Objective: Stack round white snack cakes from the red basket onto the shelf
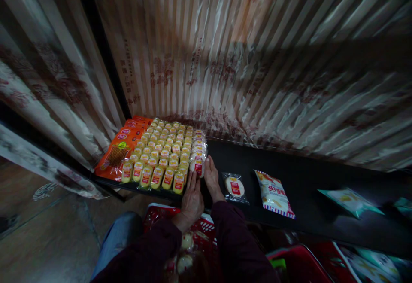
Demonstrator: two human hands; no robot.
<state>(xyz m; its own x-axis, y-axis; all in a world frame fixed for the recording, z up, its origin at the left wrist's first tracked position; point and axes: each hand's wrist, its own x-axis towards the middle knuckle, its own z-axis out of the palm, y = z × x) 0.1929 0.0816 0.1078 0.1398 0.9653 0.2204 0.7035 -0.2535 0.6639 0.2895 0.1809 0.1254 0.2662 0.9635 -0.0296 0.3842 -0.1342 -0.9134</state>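
Observation:
On a black shelf lie neat rows of small yellow snack packs with red labels. Beside them runs a row of round white cakes in clear wrappers. My left hand and my right hand lie flat, fingers stretched out, on either side of the front wrapped cake at the row's near end. Both hands touch it from the sides. Orange packs lie at the far left of the shelf.
A single wrapped round cake and a white striped bag lie to the right of my hands, with green-white bags further right. Red shopping baskets holding packets stand below the shelf. A striped curtain hangs behind.

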